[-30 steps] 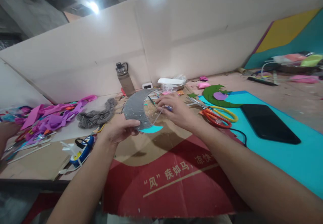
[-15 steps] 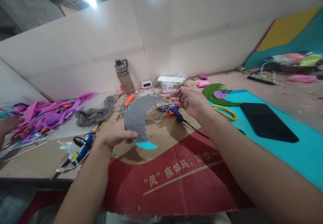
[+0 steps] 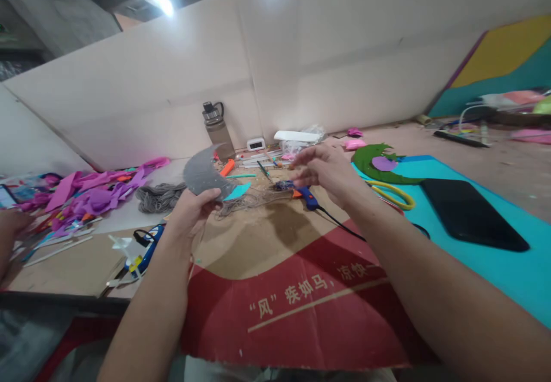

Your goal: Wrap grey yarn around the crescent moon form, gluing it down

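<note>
My left hand (image 3: 196, 213) pinches a grey yarn-covered crescent (image 3: 200, 171) near its lower end, thumb on top. The crescent is tilted up off the table, and a bare cyan tip (image 3: 237, 191) sticks out to the right. Loose grey yarn (image 3: 249, 202) lies just beyond it on the cardboard. My right hand (image 3: 322, 171) hovers above a blue and orange glue gun (image 3: 308, 197), its fingers bent and apart. I see nothing between them. A green crescent (image 3: 365, 161) with a purple disc (image 3: 384, 164) rests right of that hand.
Printed red and tan cardboard (image 3: 301, 313) covers the work area. On the right, a black phone (image 3: 471, 214) and a yellow ring (image 3: 398, 197) lie on a cyan sheet (image 3: 508, 273). A grey yarn skein (image 3: 159, 197), a bottle (image 3: 218, 132) and another person's hand (image 3: 15, 224) are beyond or left.
My left hand has lifted and turned the grey crescent, moving it left. The thin strand that was between my right fingers no longer shows there, and those fingers have loosened.
</note>
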`<state>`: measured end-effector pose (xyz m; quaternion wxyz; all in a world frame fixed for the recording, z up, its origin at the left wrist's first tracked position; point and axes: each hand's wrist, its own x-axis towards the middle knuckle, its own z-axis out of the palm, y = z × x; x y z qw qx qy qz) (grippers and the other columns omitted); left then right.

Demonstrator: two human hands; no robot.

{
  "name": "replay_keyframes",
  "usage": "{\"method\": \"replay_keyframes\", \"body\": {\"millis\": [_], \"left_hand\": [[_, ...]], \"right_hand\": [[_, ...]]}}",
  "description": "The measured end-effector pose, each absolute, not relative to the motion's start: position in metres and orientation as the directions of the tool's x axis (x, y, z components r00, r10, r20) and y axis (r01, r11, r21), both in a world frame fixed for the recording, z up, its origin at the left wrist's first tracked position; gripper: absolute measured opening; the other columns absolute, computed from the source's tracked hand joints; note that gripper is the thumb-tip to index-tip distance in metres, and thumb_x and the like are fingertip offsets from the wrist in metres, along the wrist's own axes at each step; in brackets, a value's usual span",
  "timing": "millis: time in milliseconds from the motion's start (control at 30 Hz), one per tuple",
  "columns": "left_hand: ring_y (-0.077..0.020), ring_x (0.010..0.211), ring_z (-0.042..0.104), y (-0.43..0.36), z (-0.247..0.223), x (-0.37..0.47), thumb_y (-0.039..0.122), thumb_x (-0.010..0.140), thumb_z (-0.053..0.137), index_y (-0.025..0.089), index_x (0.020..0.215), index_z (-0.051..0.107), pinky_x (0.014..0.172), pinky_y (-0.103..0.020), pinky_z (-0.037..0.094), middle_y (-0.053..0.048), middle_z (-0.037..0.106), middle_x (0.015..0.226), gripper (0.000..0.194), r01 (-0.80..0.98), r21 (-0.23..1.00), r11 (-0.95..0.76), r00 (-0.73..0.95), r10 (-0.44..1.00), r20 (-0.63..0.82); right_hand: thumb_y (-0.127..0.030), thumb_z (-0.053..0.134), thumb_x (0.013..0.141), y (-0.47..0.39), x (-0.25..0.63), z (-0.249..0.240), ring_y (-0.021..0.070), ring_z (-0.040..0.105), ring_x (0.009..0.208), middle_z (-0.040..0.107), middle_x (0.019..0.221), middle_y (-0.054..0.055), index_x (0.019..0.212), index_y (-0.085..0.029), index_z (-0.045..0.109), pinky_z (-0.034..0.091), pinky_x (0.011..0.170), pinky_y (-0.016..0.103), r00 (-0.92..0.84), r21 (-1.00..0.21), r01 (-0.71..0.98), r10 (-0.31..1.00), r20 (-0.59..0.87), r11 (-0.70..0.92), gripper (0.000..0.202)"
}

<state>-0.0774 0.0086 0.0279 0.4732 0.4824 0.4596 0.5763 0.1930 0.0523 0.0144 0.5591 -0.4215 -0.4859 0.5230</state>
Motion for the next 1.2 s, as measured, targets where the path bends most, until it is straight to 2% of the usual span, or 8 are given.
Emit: {"method": "replay_keyframes", "body": {"millis": [67, 167, 233, 300, 433, 533, 800, 1200], "left_hand": [[-0.0103, 0.054, 0.060, 0.008, 0.031, -0.076, 0.020, 0.058, 0.082, 0.015, 0.083, 0.066, 0.045, -0.019, 0.046, 0.000, 0.068, 0.072, 0.030, -0.090, 0.982, -0.165, -0.118, 0.981, 0.154], [-0.0102, 0.052, 0.058, 0.006, 0.035, -0.073, 0.020, 0.059, 0.082, 0.016, 0.081, 0.066, 0.047, -0.021, 0.047, 0.000, 0.068, 0.071, 0.028, -0.031, 0.979, -0.199, -0.118, 0.974, 0.194], [-0.0111, 0.053, 0.057, 0.004, 0.037, -0.071, 0.021, 0.060, 0.082, 0.015, 0.079, 0.066, 0.048, -0.022, 0.047, -0.001, 0.068, 0.071, 0.026, 0.031, 0.977, -0.213, -0.078, 0.974, 0.215], [-0.0116, 0.054, 0.057, 0.004, 0.038, -0.067, 0.022, 0.061, 0.082, 0.015, 0.079, 0.066, 0.049, -0.023, 0.047, -0.001, 0.067, 0.069, 0.025, 0.087, 0.974, -0.210, -0.012, 0.977, 0.212], [-0.0121, 0.057, 0.057, 0.005, 0.042, -0.058, 0.024, 0.063, 0.084, 0.015, 0.089, 0.068, 0.049, -0.022, 0.047, -0.002, 0.067, 0.073, 0.033, 0.119, 0.975, -0.186, 0.147, 0.975, 0.168], [-0.0128, 0.057, 0.057, 0.008, 0.045, -0.053, 0.025, 0.061, 0.085, 0.013, 0.089, 0.067, 0.048, -0.023, 0.046, -0.003, 0.067, 0.073, 0.036, 0.147, 0.975, -0.168, 0.201, 0.970, 0.137], [-0.0110, 0.055, 0.058, 0.019, 0.046, -0.046, 0.024, 0.061, 0.083, 0.012, 0.081, 0.068, 0.047, -0.021, 0.046, -0.004, 0.068, 0.072, 0.028, 0.096, 0.981, -0.170, 0.062, 0.984, 0.165], [-0.0149, 0.062, 0.068, 0.029, 0.022, -0.024, 0.022, 0.057, 0.086, 0.014, 0.090, 0.066, 0.052, -0.023, 0.051, -0.002, 0.073, 0.082, 0.039, -0.237, 0.947, -0.219, -0.154, 0.971, 0.186]], "right_hand": [[-0.004, 0.047, 0.067, 0.044, 0.190, 0.015, 0.0199, 0.067, 0.060, 0.068, 0.095, 0.008, 0.088, -0.020, 0.062, 0.058, 0.059, 0.042, -0.193, -0.989, 0.104, 0.978, 0.082, 0.104, 0.031], [-0.002, 0.051, 0.064, 0.035, 0.188, 0.016, 0.0323, 0.066, 0.101, 0.067, 0.110, 0.014, 0.091, -0.018, 0.068, 0.051, 0.092, 0.056, -0.204, -0.801, 0.395, 0.893, 0.401, 0.450, 0.036], [-0.003, 0.052, 0.065, 0.031, 0.186, 0.016, 0.0334, 0.052, 0.126, 0.063, 0.125, 0.014, 0.100, -0.018, 0.069, 0.035, 0.110, 0.057, -0.152, -0.682, 0.420, 0.787, 0.598, 0.599, 0.042], [-0.010, 0.052, 0.075, 0.029, 0.183, 0.016, 0.0279, 0.049, 0.131, 0.061, 0.134, 0.009, 0.115, -0.023, 0.066, 0.034, 0.113, 0.052, -0.200, -0.736, 0.266, 0.782, 0.590, 0.623, 0.044], [-0.046, 0.038, 0.099, 0.025, 0.175, 0.013, 0.0202, 0.063, 0.116, 0.070, 0.122, 0.006, 0.127, -0.028, 0.059, 0.047, 0.101, 0.042, -0.507, -0.929, -0.153, 0.780, 0.368, 0.338, 0.039], [-0.058, 0.035, 0.098, 0.024, 0.174, 0.015, 0.0198, 0.069, 0.088, 0.074, 0.099, 0.008, 0.112, -0.020, 0.067, 0.051, 0.085, 0.036, -0.539, -0.961, -0.031, 0.805, 0.248, 0.275, 0.052], [-0.027, 0.059, 0.089, 0.021, 0.181, 0.024, 0.0151, 0.057, 0.069, 0.067, 0.077, 0.003, 0.086, -0.017, 0.069, 0.039, 0.065, 0.028, -0.216, -0.748, 0.446, 0.870, 0.443, 0.491, 0.013], [-0.023, 0.060, 0.087, 0.009, 0.164, 0.021, 0.0109, 0.050, 0.063, 0.060, 0.066, -0.002, 0.070, -0.017, 0.064, 0.036, 0.062, 0.025, -0.322, -0.814, 0.199, 0.821, 0.472, 0.546, 0.019]]}}
